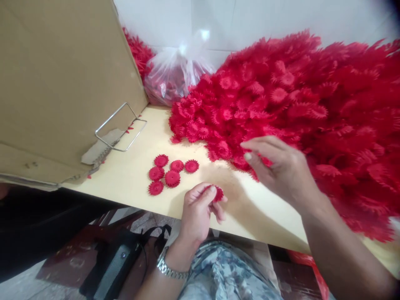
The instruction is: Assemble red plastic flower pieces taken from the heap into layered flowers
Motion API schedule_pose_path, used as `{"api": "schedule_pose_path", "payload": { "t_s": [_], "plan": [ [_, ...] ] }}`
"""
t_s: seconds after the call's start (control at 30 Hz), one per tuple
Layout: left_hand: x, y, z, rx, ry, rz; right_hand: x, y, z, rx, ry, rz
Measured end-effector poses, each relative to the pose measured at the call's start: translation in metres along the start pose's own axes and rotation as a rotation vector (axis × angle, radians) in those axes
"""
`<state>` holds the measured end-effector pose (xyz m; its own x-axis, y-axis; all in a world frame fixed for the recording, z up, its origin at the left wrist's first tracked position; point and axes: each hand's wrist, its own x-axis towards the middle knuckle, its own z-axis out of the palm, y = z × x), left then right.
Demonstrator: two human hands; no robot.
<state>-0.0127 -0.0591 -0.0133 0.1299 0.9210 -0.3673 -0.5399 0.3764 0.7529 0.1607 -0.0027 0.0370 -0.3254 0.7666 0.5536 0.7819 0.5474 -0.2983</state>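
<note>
My left hand (200, 208) is closed near the table's front edge, thumb on top, pinching a red flower-shaped disc (218, 193) with a toothed rim. Whether it is one layer or several stacked is hard to see. Above the table, my right hand (278, 171) hovers by the near side of a big heap of red flower pieces (265, 96). Its thumb and forefinger curve toward each other with a small gap, and nothing shows between the tips. Several red toothed discs (172, 178) lie flat in a loose group left of my left hand.
A large cardboard box (62, 83) stands on the left, with a bent wire frame (121, 127) by its lower edge. Behind, a tied clear plastic bag (178, 75) holds red pieces. The pale table (125, 179) ends just in front of me, above a dark bag (112, 262).
</note>
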Motion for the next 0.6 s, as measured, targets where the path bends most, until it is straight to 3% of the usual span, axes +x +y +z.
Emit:
{"api": "schedule_pose_path", "payload": {
  "t_s": [0.13,0.33,0.47,0.6],
  "plan": [
    [0.002,-0.004,0.0,0.046,0.068,0.021,-0.021,-0.025,0.01,0.278,-0.152,0.038],
    [0.0,-0.008,-0.001,0.157,0.15,0.106,-0.032,-0.039,0.02,0.523,-0.22,0.128],
    [-0.001,-0.008,-0.001,0.21,0.128,0.147,-0.035,-0.047,0.022,0.586,-0.229,0.235],
    [-0.001,-0.01,-0.004,0.232,0.067,0.127,-0.034,-0.05,0.022,0.706,-0.349,0.308]
  ]
}}
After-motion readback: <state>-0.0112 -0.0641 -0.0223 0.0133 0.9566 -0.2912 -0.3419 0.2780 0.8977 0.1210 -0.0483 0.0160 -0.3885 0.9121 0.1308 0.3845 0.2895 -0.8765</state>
